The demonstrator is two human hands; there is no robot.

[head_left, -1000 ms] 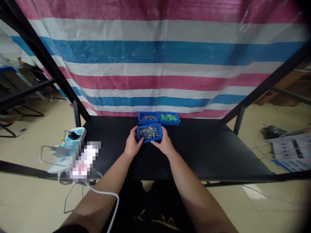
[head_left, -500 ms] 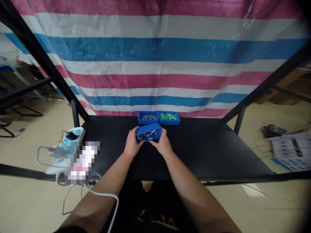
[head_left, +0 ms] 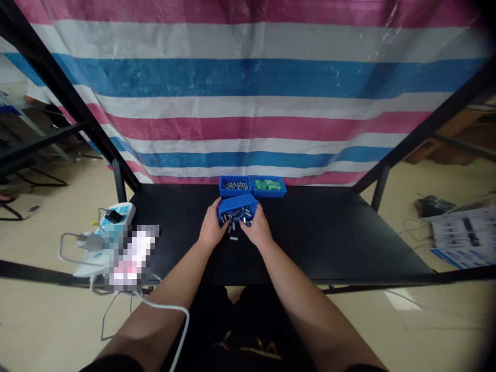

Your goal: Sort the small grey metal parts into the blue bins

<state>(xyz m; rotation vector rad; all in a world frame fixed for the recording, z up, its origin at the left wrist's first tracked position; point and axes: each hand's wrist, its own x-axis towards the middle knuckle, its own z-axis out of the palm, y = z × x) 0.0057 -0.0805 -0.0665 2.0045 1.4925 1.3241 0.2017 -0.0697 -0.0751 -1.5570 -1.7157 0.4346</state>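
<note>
Head view: left hand [head_left: 212,225] and right hand [head_left: 259,228], fingers spread, clasp the end walls, the likeliest firm hold, of a light-looking, stiff, tilted blue plastic bin [head_left: 237,201] above the black surface [head_left: 310,243], metal pieces [head_left: 236,214] loose inside.

No legible text anywhere — the printed sheets [head_left: 463,235] on the floor and the power strip [head_left: 116,213] both too small or blurred to read.

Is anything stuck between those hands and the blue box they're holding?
No, nothing visible is. The left hand and right hand touch the blue plastic bin directly at its two ends. One loose metal piece lies below it on the black table, apart from both hands.
</note>
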